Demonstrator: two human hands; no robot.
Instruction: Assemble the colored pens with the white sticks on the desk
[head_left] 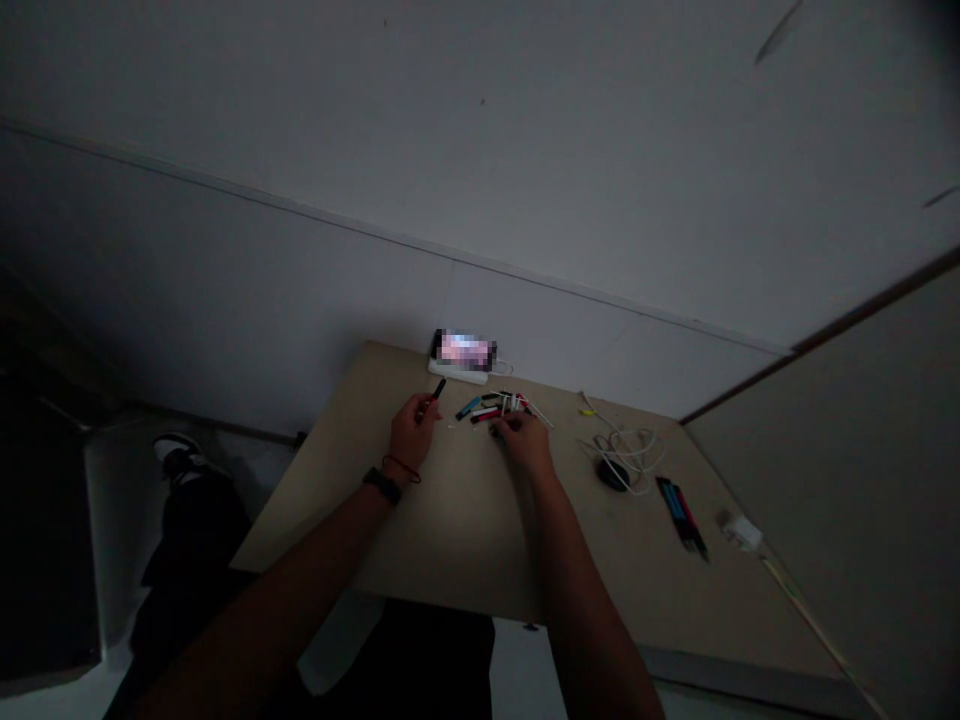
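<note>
On the left of the table, my left hand [412,432] is closed round a slim black pen piece [440,388], which sticks up and forward from the fingers. My right hand [525,440] reaches to the near edge of a small pile, fingertips pinched together; a dark bit shows by them, too small to name. The pile holds several pen parts: a blue piece [469,407], a red piece [487,414] and thin white sticks [541,412]. Tiny white bits [451,427] lie between my hands.
A lit phone [463,350] leans on a white stand [457,373] by the wall. Further right are a coiled white cable [641,455], a round black object [613,475], several blue, red and black pens [679,512] and a white plug [742,530]. The table [450,530] meets the wall.
</note>
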